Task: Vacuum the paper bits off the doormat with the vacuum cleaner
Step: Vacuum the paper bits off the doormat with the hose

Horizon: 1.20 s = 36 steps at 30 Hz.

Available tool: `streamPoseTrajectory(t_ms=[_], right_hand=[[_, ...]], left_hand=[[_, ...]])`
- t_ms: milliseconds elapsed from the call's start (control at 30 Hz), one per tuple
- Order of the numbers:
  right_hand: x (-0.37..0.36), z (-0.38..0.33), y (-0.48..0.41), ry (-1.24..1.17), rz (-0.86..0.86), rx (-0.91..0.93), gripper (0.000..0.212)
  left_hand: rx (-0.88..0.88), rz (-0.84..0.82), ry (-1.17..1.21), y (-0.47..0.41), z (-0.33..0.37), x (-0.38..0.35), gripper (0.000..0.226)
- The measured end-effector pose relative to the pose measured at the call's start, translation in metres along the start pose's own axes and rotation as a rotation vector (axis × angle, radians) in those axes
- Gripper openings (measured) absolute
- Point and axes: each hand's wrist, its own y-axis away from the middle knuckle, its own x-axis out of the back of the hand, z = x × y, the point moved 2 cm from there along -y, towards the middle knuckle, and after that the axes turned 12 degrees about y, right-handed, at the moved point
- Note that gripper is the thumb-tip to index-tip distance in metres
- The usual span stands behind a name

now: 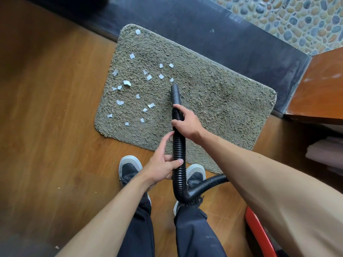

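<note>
Brown wooden plank floor (55, 127) was covered, ahead of the person's shoes, by a grey-green shaggy rectangular doormat (213, 108), whose far edge was laid against a dark stone threshold (204, 34). A red curved shell (259, 232), judged to be the vacuum cleaner's body, was seen at the lower right. From that side a black corrugated plastic hose (179, 149) was led in, bent sharply in front of the shoes and carried up over the mat.

The hose was gripped near its upper end by the right hand (187, 125), with the fingers wrapped round it. Lower down it was held by the left hand (161, 167), the thumb curled across it and the forefinger stretched along the ribbing. The smooth black tubular nozzle (175, 95) was held low over the middle of the mat; contact with the pile could not be confirmed. Small white torn paper bits (149, 77) were scattered over the mat's left half, the nearest just beyond the nozzle mouth.

Several failures were judged possible. Suction could be choked if the sharp bend were kinked further. The long pile could be drawn against the narrow mouth, so that the mat was lifted or the opening sealed. Scraps near the left edge could be flicked onto the floor by a hasty sweep, and the larger pieces could be lodged across the mouth.
</note>
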Motion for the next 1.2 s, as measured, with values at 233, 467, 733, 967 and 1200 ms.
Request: streamPoseTrajectory(t_ms=[233,467,733,967,1200], right_hand=[[0.007,-0.014,-0.017,0.046,0.036,0.02,0.065],[0.004,-0.022,-0.02,0.085,0.023,0.038,0.069],[-0.009,-0.04,-0.028,0.223,0.021,0.09,0.061],[-0.023,-0.056,-0.03,0.211,-0.004,0.099,0.061],[-0.033,-0.073,-0.031,0.215,-0.021,0.114,0.061]], left_hand=[[-0.054,0.003,0.047,-0.012,0.012,0.006,0.081],[-0.063,-0.009,0.069,-0.011,0.013,0.011,0.081],[-0.059,0.024,0.087,-0.006,0.014,0.031,0.081],[-0.064,0.037,0.078,0.0,0.015,0.05,0.081],[-0.048,0.038,0.102,0.007,0.02,0.066,0.082]])
